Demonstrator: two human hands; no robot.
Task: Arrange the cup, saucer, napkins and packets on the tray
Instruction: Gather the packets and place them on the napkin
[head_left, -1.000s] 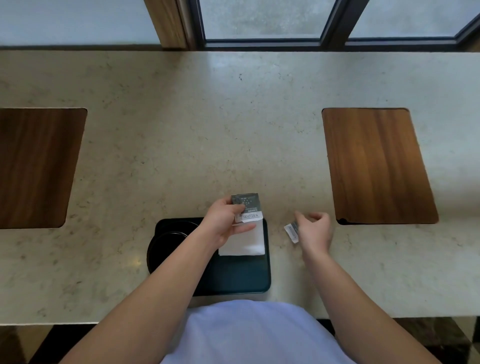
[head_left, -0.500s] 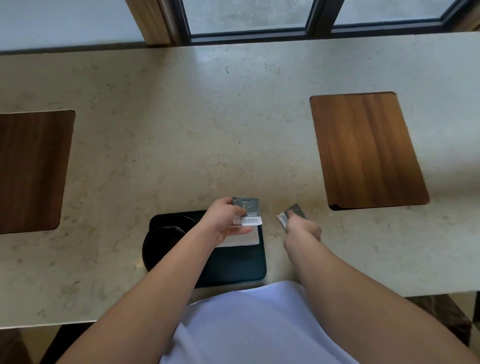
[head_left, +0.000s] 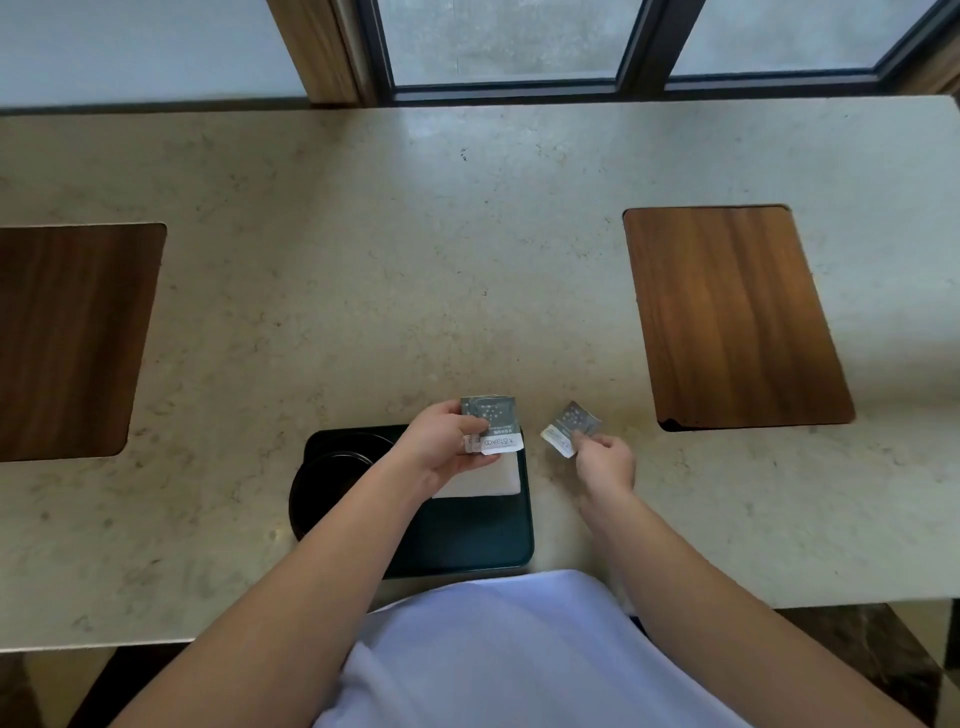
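The packets are thin foil sachets, and they can be judged very light, limp and a little slick, so they are best pinched flat by an edge or corner between thumb and fingertips and not squeezed across the middle. A small stack of packets (head_left: 488, 425) is held above the far right corner of the tray (head_left: 467, 540), fanned slightly, with white labelled ends showing below the grey foil. A single packet (head_left: 570, 428) is held over the counter (head_left: 467, 260), just to the right of the tray and apart from the stack.

The stack is pinched by the left hand (head_left: 441, 449), thumb on top and fingers curled beneath, the forearm crossing the tray from the near left. The single packet is pinched at its near edge by the right hand (head_left: 607, 461), fingers curled, wrist low over the counter.

A white napkin (head_left: 480, 479) lies flat on the tray under the left hand (soft, easily shifted by a careless touch). A dark round saucer (head_left: 332, 467) sits at the tray's left end; whether a cup stands on it cannot be told. Two wooden inlays (head_left: 732, 317) are set into the counter, well apart on either side.
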